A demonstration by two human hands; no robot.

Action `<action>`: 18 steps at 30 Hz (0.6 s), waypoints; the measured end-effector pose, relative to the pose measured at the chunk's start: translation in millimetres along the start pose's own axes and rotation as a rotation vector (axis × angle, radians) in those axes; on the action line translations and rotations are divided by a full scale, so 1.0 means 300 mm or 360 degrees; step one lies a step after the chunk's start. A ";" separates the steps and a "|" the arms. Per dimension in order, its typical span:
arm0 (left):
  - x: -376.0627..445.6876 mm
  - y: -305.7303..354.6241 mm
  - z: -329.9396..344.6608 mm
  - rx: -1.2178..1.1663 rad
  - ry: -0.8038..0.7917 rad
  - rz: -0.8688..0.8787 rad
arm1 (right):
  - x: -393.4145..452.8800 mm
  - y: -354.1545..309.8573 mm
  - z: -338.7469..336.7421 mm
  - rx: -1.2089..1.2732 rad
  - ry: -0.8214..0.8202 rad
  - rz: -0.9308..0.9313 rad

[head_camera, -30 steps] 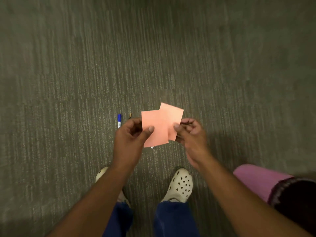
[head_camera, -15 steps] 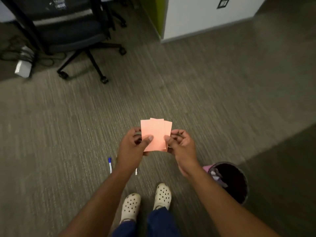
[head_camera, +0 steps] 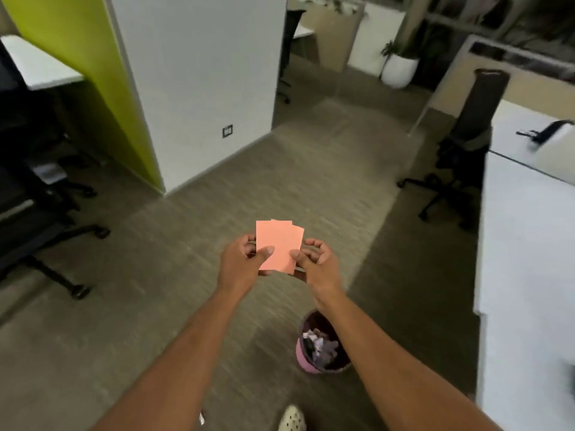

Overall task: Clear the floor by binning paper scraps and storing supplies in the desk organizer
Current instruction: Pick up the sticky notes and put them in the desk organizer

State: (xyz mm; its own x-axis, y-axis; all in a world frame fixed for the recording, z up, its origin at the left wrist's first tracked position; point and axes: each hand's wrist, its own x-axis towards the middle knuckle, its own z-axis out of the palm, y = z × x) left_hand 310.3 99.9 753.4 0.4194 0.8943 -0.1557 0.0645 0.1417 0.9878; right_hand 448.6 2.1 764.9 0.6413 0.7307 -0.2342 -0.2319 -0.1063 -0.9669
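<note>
Head view: pink wastebasket (head_camera: 303, 353) seen on carpet (head_camera: 155, 306), filled with crumpled paper scraps (head_camera: 320, 345), partly hidden by right forearm. Salmon paper sheets (head_camera: 278, 244), at least three by staggered edges, held above and beyond wastebasket. Stack pinched by left hand (head_camera: 241, 264), thumb on front; right edge pinched by right hand (head_camera: 317, 262), remaining fingers loosely curled. One white perforated shoe (head_camera: 291, 419) seen nearer than wastebasket.

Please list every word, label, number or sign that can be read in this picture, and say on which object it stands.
No text can be read here.
Pink paper notes, held by the left hand and right hand: blank on the side shown.
Wall plate on the white partition: dark marks, too small and blurred to read.
Pink bin: no label visible.
</note>
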 end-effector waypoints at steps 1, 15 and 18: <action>-0.009 0.039 0.057 0.0003 -0.0067 0.0021 | -0.022 -0.042 -0.052 0.0020 0.0061 -0.0032; -0.198 0.240 1.159 0.0271 -0.1035 0.0267 | -0.255 -0.307 -1.050 0.0030 0.1076 -0.0408; -0.287 0.214 1.422 0.0293 -0.1245 0.0267 | -0.306 -0.310 -1.310 -0.0022 0.1241 -0.0371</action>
State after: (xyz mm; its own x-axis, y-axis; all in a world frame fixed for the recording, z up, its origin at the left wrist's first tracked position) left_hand 664.7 -149.1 830.8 0.9424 0.3336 -0.0266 0.0635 -0.1003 0.9929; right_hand 698.6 -320.1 836.7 0.9981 0.0556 -0.0248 -0.0237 -0.0212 -0.9995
